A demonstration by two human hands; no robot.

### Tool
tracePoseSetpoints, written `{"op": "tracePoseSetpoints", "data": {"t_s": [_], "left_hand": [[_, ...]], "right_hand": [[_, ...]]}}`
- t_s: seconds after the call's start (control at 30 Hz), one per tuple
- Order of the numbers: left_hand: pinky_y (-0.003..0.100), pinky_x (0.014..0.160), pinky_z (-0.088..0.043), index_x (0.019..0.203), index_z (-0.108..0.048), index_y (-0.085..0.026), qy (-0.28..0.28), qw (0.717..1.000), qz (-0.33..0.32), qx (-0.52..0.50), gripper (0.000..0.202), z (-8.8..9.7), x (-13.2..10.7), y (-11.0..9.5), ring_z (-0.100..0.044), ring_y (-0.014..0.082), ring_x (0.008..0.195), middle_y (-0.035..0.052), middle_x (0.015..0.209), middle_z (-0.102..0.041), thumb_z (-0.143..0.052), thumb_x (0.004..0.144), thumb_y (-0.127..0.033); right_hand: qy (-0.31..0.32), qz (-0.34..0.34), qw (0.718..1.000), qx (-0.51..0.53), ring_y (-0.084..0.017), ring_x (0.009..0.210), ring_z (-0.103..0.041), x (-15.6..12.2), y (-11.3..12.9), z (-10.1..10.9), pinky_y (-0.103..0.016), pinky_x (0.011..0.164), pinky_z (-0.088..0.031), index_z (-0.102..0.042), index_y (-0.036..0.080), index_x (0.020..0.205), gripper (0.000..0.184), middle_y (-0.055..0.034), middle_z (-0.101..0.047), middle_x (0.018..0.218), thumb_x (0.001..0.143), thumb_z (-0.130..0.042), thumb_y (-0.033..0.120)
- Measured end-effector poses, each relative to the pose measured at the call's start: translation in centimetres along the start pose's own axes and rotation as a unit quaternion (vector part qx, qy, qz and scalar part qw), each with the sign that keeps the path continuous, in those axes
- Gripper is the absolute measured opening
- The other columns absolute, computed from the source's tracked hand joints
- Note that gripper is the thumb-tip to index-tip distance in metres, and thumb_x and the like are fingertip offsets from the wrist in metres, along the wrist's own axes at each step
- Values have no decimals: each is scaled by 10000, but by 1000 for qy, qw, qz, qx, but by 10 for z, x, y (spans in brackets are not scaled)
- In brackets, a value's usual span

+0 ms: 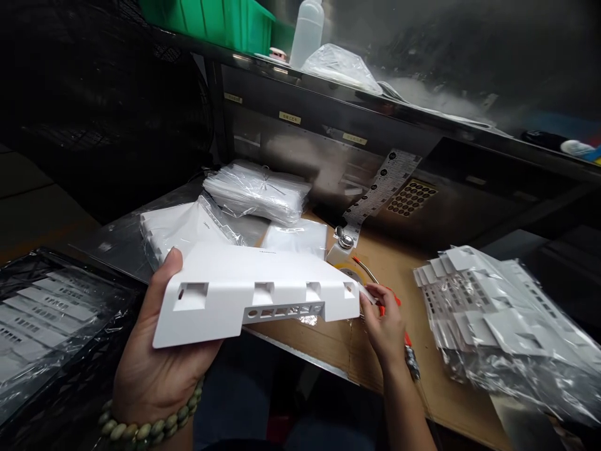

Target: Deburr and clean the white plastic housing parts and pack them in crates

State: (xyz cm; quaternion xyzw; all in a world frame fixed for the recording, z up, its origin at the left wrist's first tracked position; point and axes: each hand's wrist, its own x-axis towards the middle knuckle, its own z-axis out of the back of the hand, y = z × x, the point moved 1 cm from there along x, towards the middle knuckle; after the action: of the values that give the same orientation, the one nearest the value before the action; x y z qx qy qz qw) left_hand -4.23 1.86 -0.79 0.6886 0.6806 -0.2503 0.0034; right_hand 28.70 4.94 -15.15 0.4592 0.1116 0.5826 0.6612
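A white plastic housing (282,275), with square notches along its bent edge and a row of port cut-outs, is held up in front of me. My left hand (159,357) grips its left end, thumb on top and palm below. At the opposite end, my right hand (385,322) has its fingers closed by the housing's corner. A small pale piece shows between those fingers, too unclear to name. Behind my right hand lies a red-handled tool (394,304), partly hidden by it. A metal-lidded dispenser bottle (342,245) stands just beyond.
Bagged white housings are stacked at right (498,307); others lie in a black crate (126,275) at left. A bundle of clear plastic bags (258,188) sits at the back. The shelf above bears a green bin (220,25) and a squeeze bottle (307,31). Cardboard (451,401) covers the bench.
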Motion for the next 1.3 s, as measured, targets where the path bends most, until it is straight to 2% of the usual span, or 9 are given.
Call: {"op": "tracePoseSetpoints", "data": {"t_s": [0.13,0.27,0.4,0.67,0.87,1.0,1.1,1.2,1.3], "left_hand": [[290,567,-660,1616,-235,-219,-17,1000,-17,12,582,-10,-5,4,-795,254,775,56,977,-824,-350,1078,-409],[291,685,-670,1606,-273,-207,-35,999,-21,17,542,-16,-9,4,-794,238,768,46,947,-827,-342,1086,-347],[324,765,-672,1600,-281,-215,-43,999,-25,13,549,-14,-10,3,-792,230,727,26,905,-828,-397,1078,-338],[267,676,-668,1384,-548,-202,-60,998,-12,10,362,-10,-10,3,-795,210,746,16,921,-828,-404,1074,-320],[270,688,-666,1320,-608,-181,-68,997,-16,37,345,-12,-8,4,-787,198,688,22,877,-825,-394,1050,-201],[345,716,-675,1326,-609,-135,-81,993,-30,84,412,-9,-5,3,-778,228,649,70,850,-818,-413,967,-91],[430,759,-675,1323,-628,-137,-78,993,-24,87,501,0,1,3,-790,287,754,99,874,-815,-457,858,-64],[456,804,-669,1286,-675,-171,-46,995,-35,81,567,10,8,1,-787,320,854,80,893,-817,-533,746,-71],[481,838,-663,1268,-700,-204,-14,995,-55,78,638,17,13,-2,-783,343,869,47,875,-822,-564,658,-75]], "right_hand": [[10,6,1000,-11,-264,1077,-668,3,0,-5,-439,940,-511,-646,216,1132,339,-107,-717,1163,941,-602,493],[8,7,1000,-19,-266,1039,-662,3,-2,-8,-426,895,-513,-655,210,1093,345,-106,-718,1126,930,-599,509],[10,1,1000,-26,-270,1014,-659,4,-6,-10,-421,871,-510,-660,214,1068,361,-102,-720,1100,916,-606,537],[14,-3,1000,-21,-274,1047,-673,4,-6,-12,-428,891,-502,-643,208,1124,369,-112,-724,1150,924,-605,516],[9,-8,1000,-4,-270,1102,-687,6,-2,-15,-451,958,-517,-625,219,1218,401,-111,-716,1233,938,-606,506],[-3,-13,1000,8,-286,1131,-683,8,4,-16,-480,975,-527,-599,207,1303,463,-137,-704,1271,954,-574,511],[-11,-21,999,21,-308,1177,-647,8,9,-17,-527,1024,-494,-625,209,1287,459,-139,-692,1285,956,-544,517],[-8,-47,996,77,-319,1211,-612,8,11,-17,-556,1089,-436,-651,207,1207,430,-135,-681,1276,932,-572,527],[-9,-71,989,128,-308,1169,-631,7,11,-17,-546,1071,-456,-628,203,1189,426,-133,-680,1238,925,-591,535]]}}
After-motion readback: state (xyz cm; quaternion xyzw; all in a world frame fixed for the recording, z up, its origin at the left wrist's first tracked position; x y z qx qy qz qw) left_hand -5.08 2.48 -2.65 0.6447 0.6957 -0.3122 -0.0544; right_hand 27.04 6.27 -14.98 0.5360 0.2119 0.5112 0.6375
